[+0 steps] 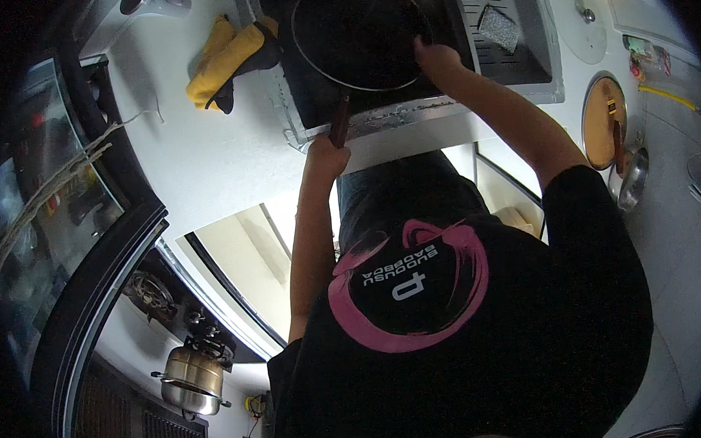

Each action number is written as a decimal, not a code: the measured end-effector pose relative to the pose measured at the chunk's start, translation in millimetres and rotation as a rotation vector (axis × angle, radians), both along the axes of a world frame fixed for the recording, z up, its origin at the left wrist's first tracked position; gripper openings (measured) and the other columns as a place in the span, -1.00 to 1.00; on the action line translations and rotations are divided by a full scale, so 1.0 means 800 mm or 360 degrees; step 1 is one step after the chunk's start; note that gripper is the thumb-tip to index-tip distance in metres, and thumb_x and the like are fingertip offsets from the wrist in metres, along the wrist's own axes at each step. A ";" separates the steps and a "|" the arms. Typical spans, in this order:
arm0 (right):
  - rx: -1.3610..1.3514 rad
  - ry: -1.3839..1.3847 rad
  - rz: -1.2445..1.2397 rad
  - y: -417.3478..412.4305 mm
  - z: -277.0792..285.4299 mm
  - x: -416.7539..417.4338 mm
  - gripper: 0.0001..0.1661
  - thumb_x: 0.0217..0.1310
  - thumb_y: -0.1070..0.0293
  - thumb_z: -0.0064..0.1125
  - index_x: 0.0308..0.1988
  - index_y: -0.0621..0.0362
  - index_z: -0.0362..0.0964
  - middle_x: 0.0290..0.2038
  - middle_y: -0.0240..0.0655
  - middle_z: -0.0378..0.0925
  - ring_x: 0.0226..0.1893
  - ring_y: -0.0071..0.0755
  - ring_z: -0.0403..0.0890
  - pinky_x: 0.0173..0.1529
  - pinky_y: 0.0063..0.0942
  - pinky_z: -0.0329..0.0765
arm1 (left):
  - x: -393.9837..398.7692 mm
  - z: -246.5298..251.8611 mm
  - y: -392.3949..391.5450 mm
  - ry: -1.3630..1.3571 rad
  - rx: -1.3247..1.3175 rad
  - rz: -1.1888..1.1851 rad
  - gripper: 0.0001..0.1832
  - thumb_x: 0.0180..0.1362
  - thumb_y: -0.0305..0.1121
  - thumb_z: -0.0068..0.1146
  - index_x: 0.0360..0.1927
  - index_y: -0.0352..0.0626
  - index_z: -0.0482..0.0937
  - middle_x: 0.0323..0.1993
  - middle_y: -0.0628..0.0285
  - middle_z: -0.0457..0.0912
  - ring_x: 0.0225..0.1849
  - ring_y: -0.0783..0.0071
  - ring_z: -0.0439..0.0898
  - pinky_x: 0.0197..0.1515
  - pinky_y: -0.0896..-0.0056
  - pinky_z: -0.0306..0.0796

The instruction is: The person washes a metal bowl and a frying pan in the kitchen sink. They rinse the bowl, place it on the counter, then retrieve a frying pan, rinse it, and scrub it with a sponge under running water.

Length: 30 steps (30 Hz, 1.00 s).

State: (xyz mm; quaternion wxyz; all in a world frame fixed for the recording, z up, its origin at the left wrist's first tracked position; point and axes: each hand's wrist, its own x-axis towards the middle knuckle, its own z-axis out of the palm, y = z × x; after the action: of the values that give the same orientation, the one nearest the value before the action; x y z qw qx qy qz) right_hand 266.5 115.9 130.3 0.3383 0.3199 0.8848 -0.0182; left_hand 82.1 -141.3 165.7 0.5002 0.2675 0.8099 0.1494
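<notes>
A dark frying pan (359, 40) with a pale rim sits in the black basin of a sink set into the white counter. My left hand (327, 155) is closed around its brown handle (339, 121), which points towards me over the basin's front edge. At the pan's right side is my right hand (437, 60), its fingers at or just inside the rim; whether they hold anything is hidden by the dark. A grey scouring sponge (498, 28) lies on the slotted drainboard (532, 61) right of the basin.
Left of the basin lies a yellow and black cloth (229, 62). A glass lid (578, 22), a round brown lid or pan (603, 119) and a metal pan (632, 180) are at the right. A steel pot (192, 379) stands at the lower left, beyond a dark-framed glass panel (45, 175).
</notes>
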 end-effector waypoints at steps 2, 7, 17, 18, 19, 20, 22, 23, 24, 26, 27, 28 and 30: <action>-0.0153 -0.0252 -0.0082 -0.004 0.041 -0.042 -0.03 0.01 0.37 0.24 0.30 0.25 -0.17 -0.13 0.04 0.51 -0.18 -0.16 0.60 -0.33 -0.36 0.60 | 0.000 -0.008 -0.010 0.0073 0.0034 -0.0042 -0.73 -0.19 -0.36 0.09 -0.47 -0.40 0.45 -0.72 0.10 0.48 -0.66 0.30 0.53 -0.59 0.31 0.40; -0.0173 -0.0312 -0.0183 -0.034 0.118 0.012 -0.19 0.01 0.41 0.21 0.23 0.28 0.01 -0.22 0.00 0.55 -0.24 -0.16 0.62 -0.36 -0.33 0.62 | 0.000 -0.023 -0.012 0.0137 -0.0015 -0.0095 -0.71 -0.20 -0.38 0.07 -0.42 -0.44 0.48 -0.54 -0.10 0.56 -0.49 0.09 0.60 -0.41 0.21 0.45; -0.0465 0.0144 0.0514 -0.044 0.175 0.020 -0.53 0.11 0.50 -0.01 0.04 0.40 0.22 -0.45 -0.01 0.56 -0.40 -0.13 0.65 -0.42 -0.28 0.61 | -0.014 0.013 0.006 0.0310 -0.0080 -0.0205 -0.58 -0.15 -0.42 0.01 -0.19 -0.50 0.39 -0.20 -0.35 0.49 -0.10 -0.20 0.50 -0.05 0.04 0.41; -0.0453 0.0085 0.0541 -0.045 0.181 0.025 -0.48 0.10 0.52 -0.02 0.10 0.36 0.17 -0.47 -0.03 0.55 -0.44 -0.14 0.64 -0.42 -0.28 0.61 | -0.016 0.017 0.007 0.0324 -0.0099 -0.0205 -0.59 -0.13 -0.42 0.01 -0.18 -0.51 0.40 -0.20 -0.35 0.49 -0.10 -0.20 0.50 -0.04 0.04 0.41; -0.0440 0.0025 0.0569 -0.043 0.185 0.034 -0.42 0.10 0.55 -0.03 0.15 0.32 0.12 -0.49 -0.04 0.55 -0.48 -0.16 0.63 -0.42 -0.29 0.60 | -0.017 0.020 0.009 0.0335 -0.0118 -0.0220 -0.59 -0.12 -0.41 0.02 -0.19 -0.51 0.40 -0.20 -0.35 0.50 -0.10 -0.19 0.50 -0.04 0.04 0.41; -0.0427 -0.0035 0.0598 -0.042 0.188 0.039 -0.36 0.09 0.57 -0.04 0.21 0.29 0.07 -0.51 -0.06 0.54 -0.52 -0.18 0.62 -0.42 -0.30 0.59 | -0.017 0.023 0.011 0.0345 -0.0136 -0.0234 -0.59 -0.11 -0.40 0.02 -0.19 -0.51 0.40 -0.21 -0.35 0.50 -0.10 -0.18 0.51 -0.04 0.04 0.41; -0.0453 0.0042 0.0619 -0.034 0.176 0.038 -0.40 0.10 0.53 -0.02 0.18 0.31 0.10 -0.48 -0.05 0.55 -0.46 -0.16 0.63 -0.38 -0.29 0.61 | -0.016 0.035 0.017 0.0382 -0.0175 -0.0262 -0.60 -0.09 -0.39 0.02 -0.19 -0.51 0.40 -0.22 -0.34 0.50 -0.11 -0.16 0.52 -0.04 0.04 0.42; -0.0463 0.0079 0.0629 -0.026 0.169 0.036 -0.41 0.11 0.51 -0.01 0.16 0.33 0.11 -0.46 -0.04 0.56 -0.43 -0.15 0.64 -0.36 -0.29 0.62 | -0.015 0.044 0.023 0.0409 -0.0193 -0.0276 -0.60 -0.08 -0.39 0.01 -0.19 -0.50 0.41 -0.22 -0.33 0.51 -0.11 -0.15 0.52 -0.04 0.04 0.42; -0.0442 0.0058 0.0643 -0.018 0.166 0.032 -0.40 0.11 0.51 -0.01 0.17 0.32 0.11 -0.44 -0.05 0.56 -0.42 -0.15 0.64 -0.35 -0.29 0.62 | -0.015 0.049 0.025 0.0441 -0.0220 -0.0288 -0.61 -0.07 -0.38 0.01 -0.19 -0.50 0.41 -0.23 -0.32 0.51 -0.12 -0.14 0.53 -0.05 0.04 0.42; -0.0399 0.0014 0.0663 -0.004 0.161 0.024 -0.39 0.12 0.51 -0.01 0.19 0.30 0.09 -0.40 -0.06 0.57 -0.41 -0.15 0.63 -0.34 -0.29 0.62 | -0.027 0.035 0.020 0.0541 -0.0187 -0.0361 -0.65 -0.03 -0.33 0.04 -0.20 -0.38 0.48 -0.21 -0.22 0.54 -0.11 -0.08 0.54 -0.07 0.04 0.43; -0.0321 0.0013 0.0727 0.005 0.155 0.018 -0.38 0.12 0.49 0.00 0.19 0.31 0.09 -0.36 -0.06 0.57 -0.39 -0.15 0.63 -0.33 -0.30 0.62 | -0.033 0.024 0.016 0.0585 -0.0165 -0.0385 -0.67 -0.01 -0.30 0.06 -0.21 -0.32 0.52 -0.20 -0.17 0.56 -0.11 -0.05 0.55 -0.08 0.04 0.43; -0.0251 0.0006 0.0775 0.009 0.148 0.016 -0.37 0.12 0.48 0.01 0.19 0.33 0.08 -0.33 -0.07 0.56 -0.37 -0.15 0.63 -0.33 -0.30 0.62 | -0.035 0.025 0.016 0.0623 -0.0199 -0.0409 -0.68 0.01 -0.28 0.06 -0.21 -0.28 0.53 -0.22 -0.11 0.58 -0.13 -0.03 0.56 -0.10 0.05 0.44; -0.0220 0.0028 0.0738 0.000 0.133 0.012 -0.35 0.11 0.45 0.03 0.19 0.36 0.06 -0.27 -0.06 0.56 -0.34 -0.15 0.63 -0.33 -0.30 0.62 | -0.032 0.032 0.017 0.0699 -0.0291 -0.0429 -0.70 0.00 -0.32 0.03 -0.23 -0.30 0.53 -0.23 -0.12 0.58 -0.14 -0.01 0.57 -0.10 0.07 0.45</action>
State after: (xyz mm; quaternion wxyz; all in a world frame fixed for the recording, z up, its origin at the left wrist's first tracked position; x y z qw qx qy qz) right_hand 276.3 115.6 236.6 0.3467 0.0840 0.9342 -0.0034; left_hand 56.8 -127.8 191.1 0.3501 0.3525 0.8662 -0.0539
